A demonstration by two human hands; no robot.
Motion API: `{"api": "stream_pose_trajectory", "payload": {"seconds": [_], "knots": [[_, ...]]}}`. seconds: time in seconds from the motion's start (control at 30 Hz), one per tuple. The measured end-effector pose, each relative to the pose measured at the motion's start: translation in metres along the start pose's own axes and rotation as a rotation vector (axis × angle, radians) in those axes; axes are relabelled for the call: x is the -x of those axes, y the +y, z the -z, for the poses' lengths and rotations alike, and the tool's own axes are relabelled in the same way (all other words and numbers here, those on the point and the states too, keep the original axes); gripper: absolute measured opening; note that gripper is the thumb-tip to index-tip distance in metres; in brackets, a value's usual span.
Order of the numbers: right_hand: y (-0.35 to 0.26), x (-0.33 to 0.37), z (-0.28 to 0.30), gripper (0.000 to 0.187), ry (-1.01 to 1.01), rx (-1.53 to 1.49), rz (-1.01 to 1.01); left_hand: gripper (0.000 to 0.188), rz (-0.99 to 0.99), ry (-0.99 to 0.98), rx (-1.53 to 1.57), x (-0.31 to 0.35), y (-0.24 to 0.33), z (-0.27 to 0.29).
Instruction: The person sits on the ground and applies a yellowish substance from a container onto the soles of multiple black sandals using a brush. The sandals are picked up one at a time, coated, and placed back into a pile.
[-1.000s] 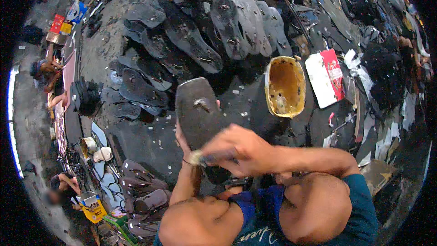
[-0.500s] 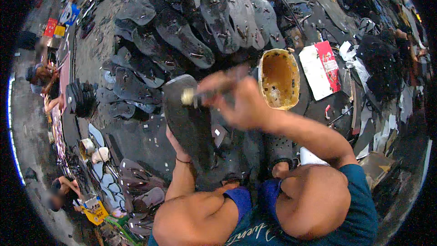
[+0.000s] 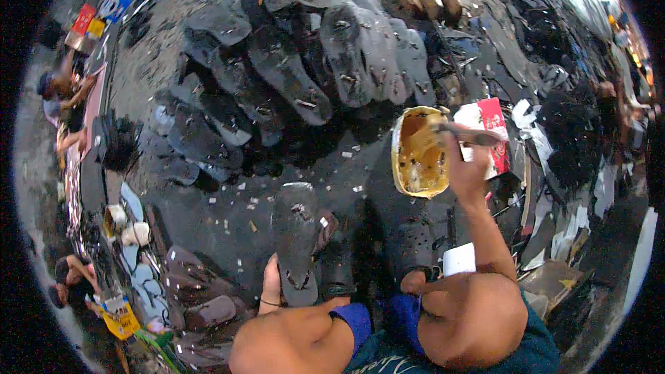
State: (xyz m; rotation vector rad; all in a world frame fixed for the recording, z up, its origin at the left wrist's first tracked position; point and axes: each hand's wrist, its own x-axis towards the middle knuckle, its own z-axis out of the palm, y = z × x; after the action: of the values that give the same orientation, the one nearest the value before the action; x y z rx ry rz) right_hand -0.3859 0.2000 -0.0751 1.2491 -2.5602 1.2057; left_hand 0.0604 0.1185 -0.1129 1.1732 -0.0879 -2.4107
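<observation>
My left hand [image 3: 271, 282] is closed on the edge of a dark grey shoe sole [image 3: 294, 235] in front of my left knee. The sole's upper face shows a shiny mark near its far end, and my fingers are partly hidden behind it. My right hand [image 3: 471, 170] grips a short brush [image 3: 476, 136] by its handle. The brush head is over the mouth of a cut-open tub [image 3: 396, 159]; motion blur hides whether it touches the inside. Yellow-brown, sticky-looking matter coats the tub's inner walls.
Rows of dark soles [image 3: 287, 73] lie ahead. A red and white carton piece [image 3: 495, 121] sits right of the tub. More brown soles [image 3: 201, 284] and a yellow box [image 3: 119, 317] are to the left, where other people [image 3: 73, 273] sit. Scraps litter the floor.
My right hand has carried the brush from the sole over to the tub at the right. The sole has come lower and nearer to my knees, now showing its other face.
</observation>
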Motion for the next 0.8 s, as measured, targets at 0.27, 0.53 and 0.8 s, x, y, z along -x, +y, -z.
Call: {"api": "stream_pose_trajectory", "payload": {"seconds": [0.27,0.53,0.8], "knots": [[-0.032,0.032,0.107,0.029,-0.941,0.006,-0.265,0.056,-0.076,-0.035,-0.043,-0.02,0.017,-0.037],[-0.159,-0.018,0.017,0.02,-0.569,-0.852,-0.086,0.044,-0.334,-0.256,-0.225,-0.098,0.046,-0.131],[-0.155,0.004,-0.036,0.036,-0.364,-0.653,0.669,0.055,-0.3,-0.464,0.094,-0.067,0.041,-0.175]]}}
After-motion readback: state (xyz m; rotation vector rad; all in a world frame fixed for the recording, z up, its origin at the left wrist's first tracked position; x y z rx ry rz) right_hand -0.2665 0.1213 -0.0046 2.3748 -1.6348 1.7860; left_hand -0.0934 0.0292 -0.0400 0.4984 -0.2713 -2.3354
